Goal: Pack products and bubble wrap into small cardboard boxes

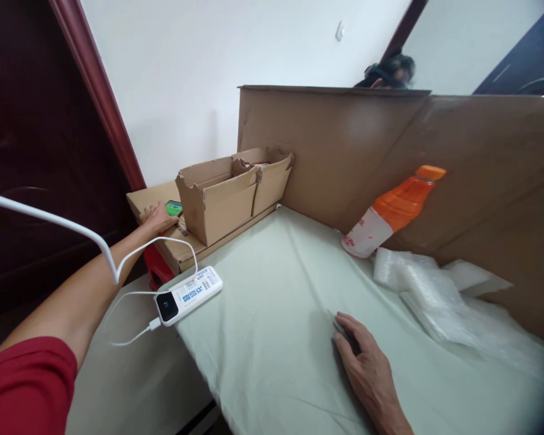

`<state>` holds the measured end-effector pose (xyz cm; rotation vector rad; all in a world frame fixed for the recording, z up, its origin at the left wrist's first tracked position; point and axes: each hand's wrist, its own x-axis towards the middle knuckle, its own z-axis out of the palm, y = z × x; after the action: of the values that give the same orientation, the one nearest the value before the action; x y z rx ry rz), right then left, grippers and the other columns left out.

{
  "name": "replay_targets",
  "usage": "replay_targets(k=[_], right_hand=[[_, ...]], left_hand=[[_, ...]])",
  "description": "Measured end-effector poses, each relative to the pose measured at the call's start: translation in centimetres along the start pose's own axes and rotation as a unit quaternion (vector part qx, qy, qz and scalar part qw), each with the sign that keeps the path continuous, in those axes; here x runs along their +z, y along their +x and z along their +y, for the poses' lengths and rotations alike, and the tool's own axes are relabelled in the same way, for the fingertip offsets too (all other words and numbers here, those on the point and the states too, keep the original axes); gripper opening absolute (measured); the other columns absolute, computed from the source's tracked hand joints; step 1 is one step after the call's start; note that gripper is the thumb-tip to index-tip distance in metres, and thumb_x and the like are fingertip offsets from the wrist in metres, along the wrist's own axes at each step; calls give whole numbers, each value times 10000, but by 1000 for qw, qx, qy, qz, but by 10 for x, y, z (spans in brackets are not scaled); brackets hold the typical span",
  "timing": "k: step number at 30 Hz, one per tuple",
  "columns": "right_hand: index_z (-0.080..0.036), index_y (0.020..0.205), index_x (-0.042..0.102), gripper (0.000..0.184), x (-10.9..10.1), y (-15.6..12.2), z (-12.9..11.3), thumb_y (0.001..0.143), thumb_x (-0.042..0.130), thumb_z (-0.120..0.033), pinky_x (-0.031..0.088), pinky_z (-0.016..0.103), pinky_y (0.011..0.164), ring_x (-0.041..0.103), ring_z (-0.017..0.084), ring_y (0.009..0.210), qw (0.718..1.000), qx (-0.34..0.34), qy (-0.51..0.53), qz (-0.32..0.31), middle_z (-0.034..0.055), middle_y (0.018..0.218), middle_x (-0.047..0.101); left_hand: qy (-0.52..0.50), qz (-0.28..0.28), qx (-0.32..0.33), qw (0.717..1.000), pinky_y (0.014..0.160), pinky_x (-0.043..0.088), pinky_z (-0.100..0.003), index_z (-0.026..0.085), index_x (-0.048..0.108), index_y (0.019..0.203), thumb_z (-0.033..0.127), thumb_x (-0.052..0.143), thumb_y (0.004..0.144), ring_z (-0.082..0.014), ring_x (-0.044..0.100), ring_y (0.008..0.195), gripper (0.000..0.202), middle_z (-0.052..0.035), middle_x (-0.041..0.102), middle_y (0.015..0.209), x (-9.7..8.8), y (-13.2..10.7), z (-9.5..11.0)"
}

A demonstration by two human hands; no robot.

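My left hand (156, 219) reaches out to the cardboard at the far left. Its fingers are closed at the edge of a small flat thing with a bright green face and dark rim (174, 208); its kind is hard to make out, and part of it is hidden. Close to my left forearm, a white power bank (189, 296) with blue print and a small dark display lies at the table's edge, with white cables attached. My right hand (365, 362) rests on the pale green cloth (272, 314), fingers loosely curved, thumb and forefinger apart, holding nothing.
Two open cardboard bins (229, 205) stand on a flat cardboard box (152, 193). An orange-capped drink bottle (399, 202) leans by the tall cardboard partition (335, 139). Clear bubble wrap (435, 296) lies at the right. Behind the partition, a person's head (394, 67) shows.
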<state>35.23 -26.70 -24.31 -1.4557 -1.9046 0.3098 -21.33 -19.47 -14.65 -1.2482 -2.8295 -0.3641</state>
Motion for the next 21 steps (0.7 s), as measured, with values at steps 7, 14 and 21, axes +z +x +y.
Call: replay_targets(k=[7, 14, 21], right_hand=[[-187, 1118, 696, 401, -1, 0, -1, 864, 521, -444, 533, 489, 1034, 677, 288, 1131, 1000, 7, 6, -4, 125, 1227, 711], [-181, 1101, 698, 422, 0, 2, 0, 851, 517, -468, 534, 502, 1029, 686, 293, 1103, 1000, 10, 11, -1, 126, 1203, 720], [-196, 1111, 698, 418, 0, 2, 1, 846, 520, -466, 533, 483, 1032, 683, 286, 1114, 1000, 14, 5, -2, 113, 1214, 719]], left_hand=[[1, -8, 35, 999, 976, 448, -478, 161, 470, 1368, 506, 604, 730, -425, 532, 1260, 738, -208, 612, 1334, -4, -8, -5], [6, -22, 45, 999, 970, 456, -459, 171, 461, 1376, 535, 624, 719, -419, 546, 1252, 769, -197, 613, 1335, -5, -7, -9], [6, -33, 26, 999, 958, 467, -448, 162, 484, 1326, 550, 657, 684, -414, 548, 1249, 770, -214, 600, 1339, -4, 1, -11]])
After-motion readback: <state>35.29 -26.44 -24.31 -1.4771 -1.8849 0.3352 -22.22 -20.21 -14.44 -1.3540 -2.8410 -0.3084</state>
